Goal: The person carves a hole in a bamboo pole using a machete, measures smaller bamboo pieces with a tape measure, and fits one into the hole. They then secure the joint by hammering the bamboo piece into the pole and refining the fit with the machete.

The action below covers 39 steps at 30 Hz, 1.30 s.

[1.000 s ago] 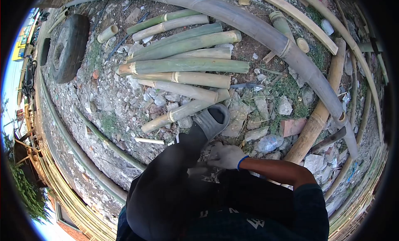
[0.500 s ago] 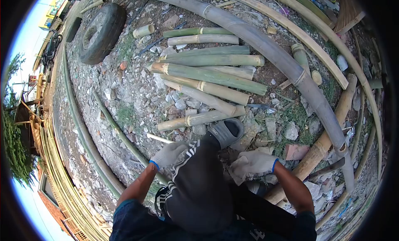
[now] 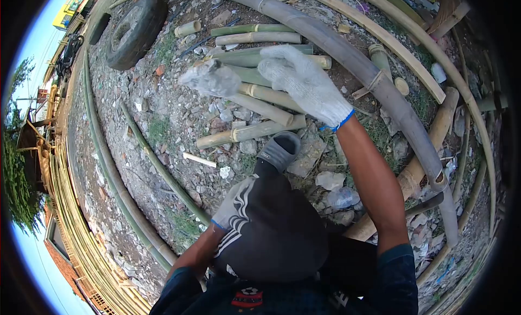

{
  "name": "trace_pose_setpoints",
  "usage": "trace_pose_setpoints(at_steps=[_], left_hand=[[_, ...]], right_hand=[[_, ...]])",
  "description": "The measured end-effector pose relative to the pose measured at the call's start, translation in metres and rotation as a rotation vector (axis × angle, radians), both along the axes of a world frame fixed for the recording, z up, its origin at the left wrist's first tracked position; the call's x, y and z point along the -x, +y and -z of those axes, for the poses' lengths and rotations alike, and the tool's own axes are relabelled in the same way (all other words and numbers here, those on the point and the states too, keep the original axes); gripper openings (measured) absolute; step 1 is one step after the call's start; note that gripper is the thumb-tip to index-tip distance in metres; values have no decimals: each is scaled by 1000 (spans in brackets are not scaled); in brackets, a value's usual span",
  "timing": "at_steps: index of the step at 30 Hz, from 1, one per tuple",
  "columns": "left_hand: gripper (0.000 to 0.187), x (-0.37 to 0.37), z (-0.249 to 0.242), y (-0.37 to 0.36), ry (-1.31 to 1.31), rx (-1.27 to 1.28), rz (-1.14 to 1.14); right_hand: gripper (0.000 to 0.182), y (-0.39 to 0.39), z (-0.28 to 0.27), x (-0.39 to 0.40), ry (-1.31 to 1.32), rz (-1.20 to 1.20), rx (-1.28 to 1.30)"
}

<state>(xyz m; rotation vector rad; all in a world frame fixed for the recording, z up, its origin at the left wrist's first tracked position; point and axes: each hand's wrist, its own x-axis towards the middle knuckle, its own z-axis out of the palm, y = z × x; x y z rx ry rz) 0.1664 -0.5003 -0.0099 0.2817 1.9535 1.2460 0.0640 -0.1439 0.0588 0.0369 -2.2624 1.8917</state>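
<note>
My right hand (image 3: 306,84), in a white knitted glove with a blue cuff, reaches over the pile of cut green and tan bamboo pieces (image 3: 266,131). Its fingers are apart and hold nothing. Left of it a pale grey rough chunk (image 3: 209,79) covers part of the bamboo; whether it hangs in the air or rests there I cannot tell. My gloved left hand (image 3: 234,200) lies flat on the striped trouser leg (image 3: 277,228) at the knee. One grey shoe (image 3: 279,150) stands just below the pile.
A long grey bamboo pole (image 3: 347,51) arches over the right side. Thicker tan bamboo (image 3: 410,176) lies at lower right, near a clear plastic bag (image 3: 343,197). Two tyres, the larger one (image 3: 137,32), are at upper left. Thin green poles (image 3: 163,171) lie on rubble at left.
My right hand has risen from beside the shoe to above the bamboo pile and is now open. The grey chunk now shows over the pile. My left hand remains on the leg.
</note>
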Motion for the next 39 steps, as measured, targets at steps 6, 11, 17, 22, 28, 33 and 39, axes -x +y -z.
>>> trace_pose_setpoints(at_steps=[6,11,17,22,28,33,39], left_hand=[[47,-14,-52,-21,-326,210,-18],[44,30,22,-151,-215,357,-562],[42,-28,63,-205,-25,821,351],[53,19,45,-143,-62,933,794],[66,181,-43,65,1146,363,507],[69,274,2,177,1328,513,660],[58,251,26,120,982,571,574]], right_hand=[[49,112,-6,-74,-246,454,188],[42,198,28,-208,-391,723,168],[43,201,51,-269,-442,762,213],[42,160,20,-245,-442,709,163],[37,141,58,-244,-431,549,249],[34,97,78,-263,-526,578,217],[35,62,70,-334,-566,824,440]])
